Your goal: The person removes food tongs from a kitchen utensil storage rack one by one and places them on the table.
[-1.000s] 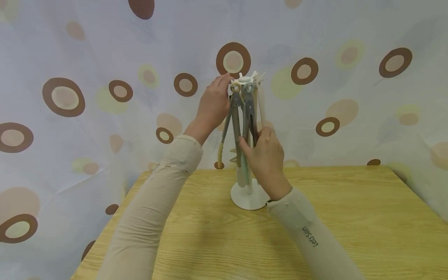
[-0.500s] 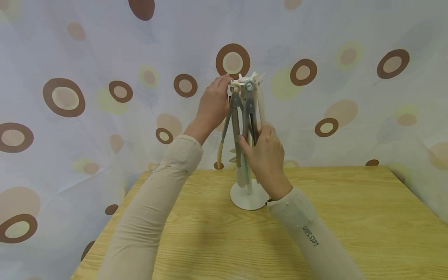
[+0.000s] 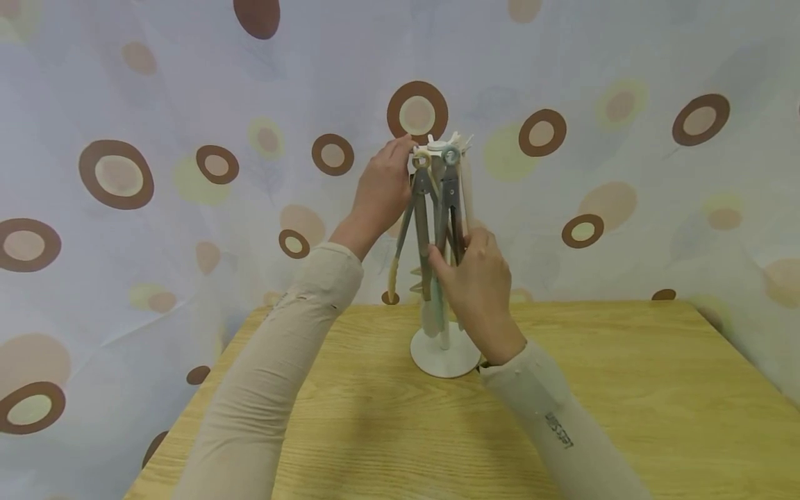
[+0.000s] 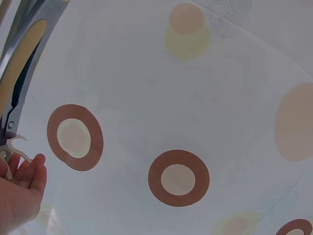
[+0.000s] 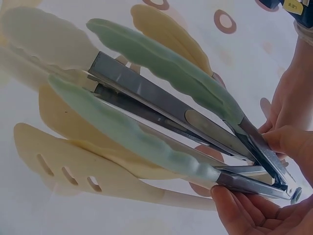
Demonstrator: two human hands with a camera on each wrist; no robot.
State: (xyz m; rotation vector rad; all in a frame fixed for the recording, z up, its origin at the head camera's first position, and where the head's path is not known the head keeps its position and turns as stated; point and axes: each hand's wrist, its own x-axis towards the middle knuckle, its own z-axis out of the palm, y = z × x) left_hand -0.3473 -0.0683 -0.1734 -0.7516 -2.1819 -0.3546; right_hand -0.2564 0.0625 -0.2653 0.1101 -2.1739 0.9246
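A white utensil stand [image 3: 431, 357] with a round base rises from the table, its top hooks hung with utensils. At its top left my left hand [image 3: 381, 184] holds the rim; the left wrist view shows curled fingers at a white hook [image 4: 19, 152]. My right hand [image 3: 478, 285] grips tongs [image 3: 451, 191] with grey metal arms, pale green tips [image 5: 161, 58] and a green ring. In the right wrist view, thumb and fingers hold them from opposite sides. The ring sits beside the stand's top; whether it is on a hook cannot be told.
Yellow-tipped tongs [image 3: 393, 278] hang left of the green ones. Whitish-tipped tongs [image 5: 54, 39] and a beige slotted turner [image 5: 68, 166] show close by. The stand is near the wooden table's [image 3: 350, 417] back edge, before a patterned curtain [image 3: 250, 83].
The green tongs' ring and upper arms have shifted slightly right, and my right hand has moved a little right and down with them. My left hand stays at the stand's top.
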